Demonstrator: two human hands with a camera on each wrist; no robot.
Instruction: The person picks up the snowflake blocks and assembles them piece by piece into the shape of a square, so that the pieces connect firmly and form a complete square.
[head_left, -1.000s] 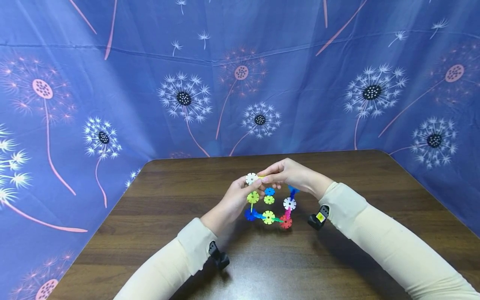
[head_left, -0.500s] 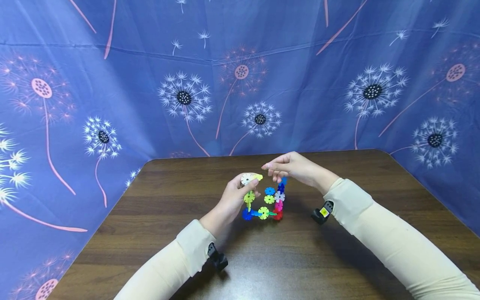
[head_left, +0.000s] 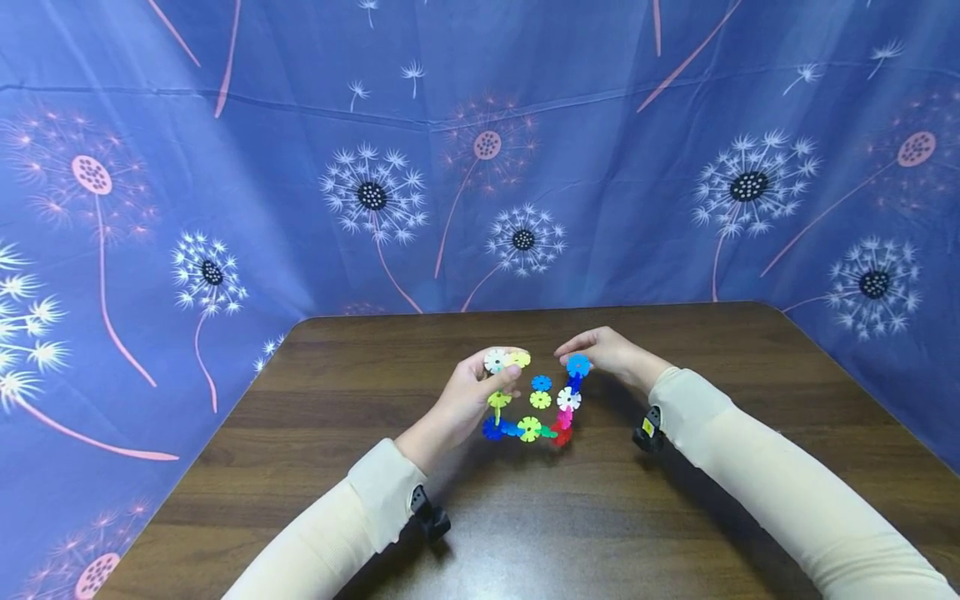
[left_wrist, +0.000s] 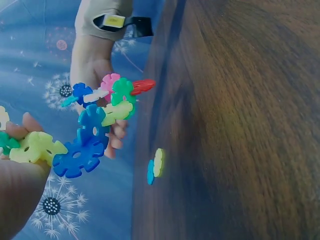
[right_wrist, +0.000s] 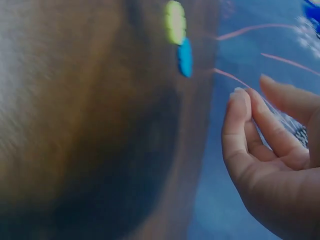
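Observation:
My left hand [head_left: 459, 402] pinches one end of a chain of interlocking notched plastic discs, at a yellow disc [head_left: 519, 358] beside a white disc [head_left: 493, 362]. The chain hangs in a U shape. Along its bottom run a dark blue disc [head_left: 492, 429], a yellow-green disc [head_left: 529, 429] and a red disc [head_left: 562, 435]. Its right side climbs through a white disc [head_left: 568, 399] to a light blue disc [head_left: 578, 365] at the free end. Right behind that end disc is my right hand [head_left: 611, 354]. In the right wrist view, its thumb and fingers stand apart with nothing between them.
Two loose discs, one blue [head_left: 542, 382] and one yellow-green [head_left: 540, 400], lie on the brown wooden table [head_left: 360, 400] beyond the chain. A blue dandelion-print cloth [head_left: 600, 150] hangs behind the table's far edge.
My right hand has left the yellow disc by my left fingertips and moved right, rising and then lowering behind the light blue end disc. The chain's right side swung left, then back right.

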